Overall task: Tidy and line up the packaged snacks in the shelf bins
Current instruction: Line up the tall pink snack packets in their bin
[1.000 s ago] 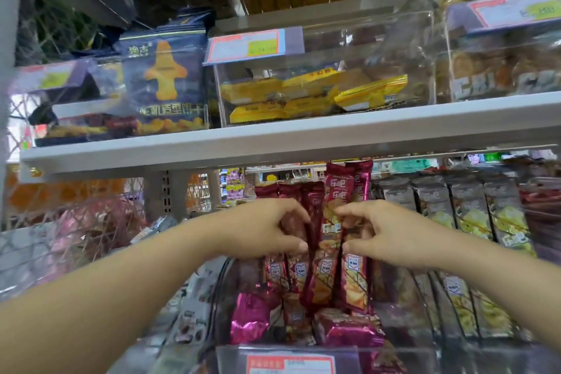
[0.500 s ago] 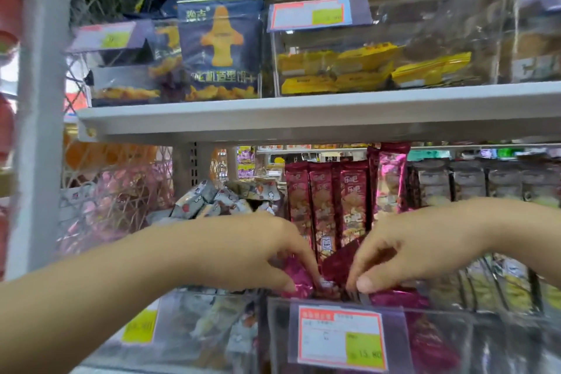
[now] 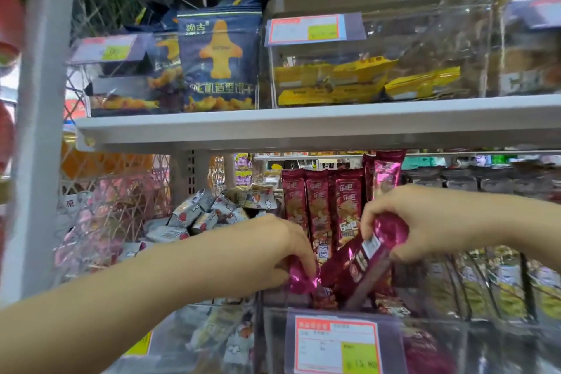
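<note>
Head view, and the clear bin (image 3: 273, 340) under the white shelf board (image 3: 303, 127) is being worked from both sides. A maroon snack pack (image 3: 361, 261) is held aslant across the bin's front by the right hand (image 3: 425, 222). Its upper end is wrapped by curled fingers (image 3: 368, 218), and its lower end is dipped among the loose packs at the bottom. The crinkled foil end of a second pack (image 3: 299, 276) is pinched by the left hand (image 3: 273, 249), the fingers (image 3: 306, 261) narrowed tight on it; nothing wide is seen in either grasp. Behind both, a row of upright packs (image 3: 318, 209) is seen standing face-forward at the back, and that row is the line to be matched. For the step to be done well, the slanted pack should probably be swung upright and turned so the printed face is shown. It can then be slid in just beside the standing row, with its base seated low in the bin. The pinched pack is best lifted clear first, so that nothing is trapped underneath. A light grasp is advised, as the foil looks slippery and easily creased. The small silver packets (image 3: 197, 215) in the neighbouring bin to the left are not touched.
</note>
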### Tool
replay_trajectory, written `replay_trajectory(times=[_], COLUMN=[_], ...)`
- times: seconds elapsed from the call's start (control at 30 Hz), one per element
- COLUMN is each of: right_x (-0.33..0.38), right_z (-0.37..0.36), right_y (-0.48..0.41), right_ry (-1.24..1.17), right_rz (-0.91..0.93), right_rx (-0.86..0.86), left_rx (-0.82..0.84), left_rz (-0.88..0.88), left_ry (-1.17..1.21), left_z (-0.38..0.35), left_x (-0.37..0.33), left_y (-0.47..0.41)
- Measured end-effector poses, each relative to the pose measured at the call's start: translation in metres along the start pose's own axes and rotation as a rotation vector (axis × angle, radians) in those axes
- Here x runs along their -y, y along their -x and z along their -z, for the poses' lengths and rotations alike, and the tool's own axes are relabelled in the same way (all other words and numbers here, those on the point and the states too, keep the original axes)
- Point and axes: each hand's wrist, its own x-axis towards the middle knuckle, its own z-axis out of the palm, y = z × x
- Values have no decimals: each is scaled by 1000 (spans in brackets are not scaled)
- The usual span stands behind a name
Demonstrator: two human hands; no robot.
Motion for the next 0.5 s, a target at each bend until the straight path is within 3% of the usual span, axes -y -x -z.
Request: replay_trajectory(times=[0.07, 0.23, 0.4, 0.5], right_x=[-5, -14, -21, -23], right_z=[7, 1, -4, -1], right_y=[-7, -11, -20, -23], right_ry=[60, -51, -43, 97], right_rz=[4, 13, 45, 23], right_rx=[-151, -257, -298, -292], left_rx=[-76, -211, -447, -478], left_rz=[27, 151, 274, 375], left_ry=[22, 40, 30, -18], left_z=[3, 12, 11, 8], left_x=[-1, 10, 25, 32], left_y=[-7, -28, -45, -53])
